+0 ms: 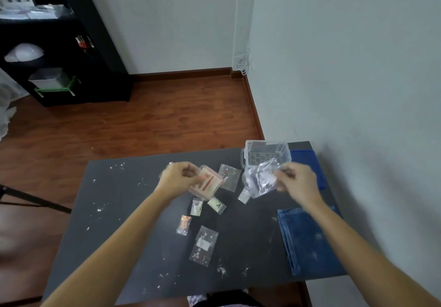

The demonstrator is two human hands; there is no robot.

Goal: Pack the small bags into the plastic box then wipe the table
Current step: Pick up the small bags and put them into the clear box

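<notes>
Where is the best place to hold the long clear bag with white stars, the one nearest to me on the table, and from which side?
Probably its near short edge, from above. The star bag lies flat and thin on the table, so nothing stands up to grasp; pinching one edge lifts it. No other bag touches it, and both hands, left and right, already hold bags.

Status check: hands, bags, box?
Left hand holds striped bag. Right hand holds clear bag. Box open. Six bags on table.
</notes>
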